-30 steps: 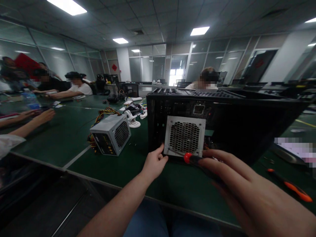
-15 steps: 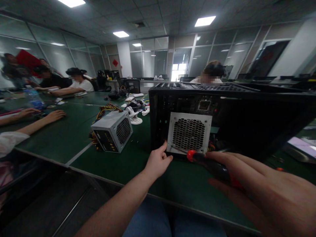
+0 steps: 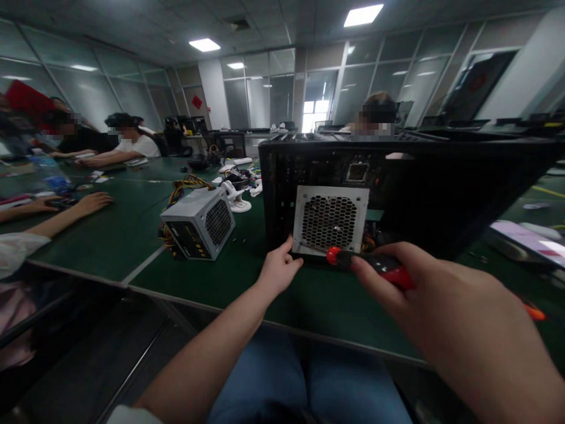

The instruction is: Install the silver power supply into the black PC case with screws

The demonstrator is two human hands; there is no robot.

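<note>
My right hand (image 3: 445,300) is closed around a red and black screwdriver (image 3: 382,268). Its thin shaft points left, across the lower edge of a power supply (image 3: 296,221) with a honeycomb grille, towards the lower left corner. That power supply sits in the opening of a black computer case (image 3: 276,194). At the same corner, my left hand (image 3: 279,268) has its index finger against the edge, thumb held apart and the other fingers curled. No object shows in it. Whether the screwdriver tip meets a screw is too small to tell.
A second grey power supply (image 3: 198,221) with bundled cables stands on the green table (image 3: 145,235), left of the case. Behind it are a white stand (image 3: 238,200) and loose cables. A co-worker's hand (image 3: 92,203) rests at the far left. An orange-tipped tool (image 3: 534,309) lies right.
My right hand has gone from stretched fingers to a closed grip round the screwdriver handle, which lies more level. My left hand keeps its place at the corner. The view has shifted slightly.
</note>
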